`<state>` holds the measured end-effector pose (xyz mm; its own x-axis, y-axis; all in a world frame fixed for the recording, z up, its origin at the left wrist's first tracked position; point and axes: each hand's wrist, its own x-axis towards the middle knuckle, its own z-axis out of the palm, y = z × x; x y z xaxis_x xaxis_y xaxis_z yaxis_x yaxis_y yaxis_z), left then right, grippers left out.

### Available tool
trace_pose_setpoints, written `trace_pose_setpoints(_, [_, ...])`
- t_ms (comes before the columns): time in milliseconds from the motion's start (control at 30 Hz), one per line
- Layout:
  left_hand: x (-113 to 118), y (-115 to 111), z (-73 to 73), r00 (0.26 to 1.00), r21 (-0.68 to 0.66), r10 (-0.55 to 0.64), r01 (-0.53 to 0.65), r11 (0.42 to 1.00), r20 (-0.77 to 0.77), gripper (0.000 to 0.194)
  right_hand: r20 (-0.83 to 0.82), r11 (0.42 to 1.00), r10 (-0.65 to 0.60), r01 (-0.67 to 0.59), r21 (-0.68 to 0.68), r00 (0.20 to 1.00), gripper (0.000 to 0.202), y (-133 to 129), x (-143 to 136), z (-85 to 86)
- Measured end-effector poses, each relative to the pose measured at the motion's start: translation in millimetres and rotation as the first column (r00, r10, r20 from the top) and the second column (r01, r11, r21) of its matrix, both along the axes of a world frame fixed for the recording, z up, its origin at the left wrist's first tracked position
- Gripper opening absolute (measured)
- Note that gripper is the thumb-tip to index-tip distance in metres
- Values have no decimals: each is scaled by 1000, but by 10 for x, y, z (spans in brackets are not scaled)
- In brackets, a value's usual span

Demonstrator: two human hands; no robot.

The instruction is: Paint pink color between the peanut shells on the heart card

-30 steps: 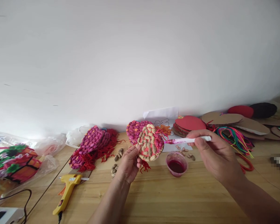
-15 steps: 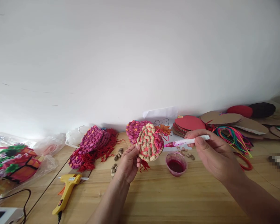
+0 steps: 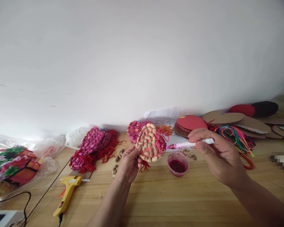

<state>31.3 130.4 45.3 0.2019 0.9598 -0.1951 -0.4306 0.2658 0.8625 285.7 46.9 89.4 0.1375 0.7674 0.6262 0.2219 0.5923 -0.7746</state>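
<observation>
The peanut-covered disc (image 3: 153, 144) was held up off the table (image 3: 168, 198), just left of the cup of dark red liquid (image 3: 178, 156), with red ground showing between its tan shells and magenta colour along its right side. Your left hand (image 3: 128, 162) pinched it by the lower left rim, thumb on the front and fingers curled behind. Your right hand (image 3: 217, 157), to the right of the cup, had thumb and fingers closed round the white marker (image 3: 183, 144), its pink tip aimed left at the disc's magenta edge; it seemed to touch there, though the view was too small to be sure. Loose peanuts (image 3: 192, 156) lay just right of the cup, and a red-topped stack (image 3: 191, 123) sat behind it. Well left of the cup lay a yellow glue gun (image 3: 69, 190).
</observation>
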Motion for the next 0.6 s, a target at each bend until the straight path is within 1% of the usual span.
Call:
trace_pose_setpoints(133, [-1,-6,1,1000,3,-2,2,1000,-6,39,-106,996,-43,34,-85,993,10,18,16,-57])
trace_pose_setpoints(200, [-5,-8,0,1000,6,-5,5,1000,-9,38,-185,992,-35,11,-129,982,11,29,29,-95])
trace_pose_setpoints(300, [-6,-12,2,1000,-3,-15,15,1000,-13,37,-263,983,14,-62,-175,965,11,54,41,-128])
trace_pose_setpoints(367, [-1,-17,8,1000,-18,-20,19,1000,-14,38,-286,978,29,-87,-190,958,12,77,41,-130])
trace_pose_setpoints(467, [10,-25,22,1000,-38,-22,21,999,-9,38,-328,975,15,-87,-204,945,13,109,31,-114])
trace_pose_setpoints(600, [15,-28,33,1000,-45,-24,24,999,-8,39,-386,976,35,-114,-185,922,13,114,17,-95])
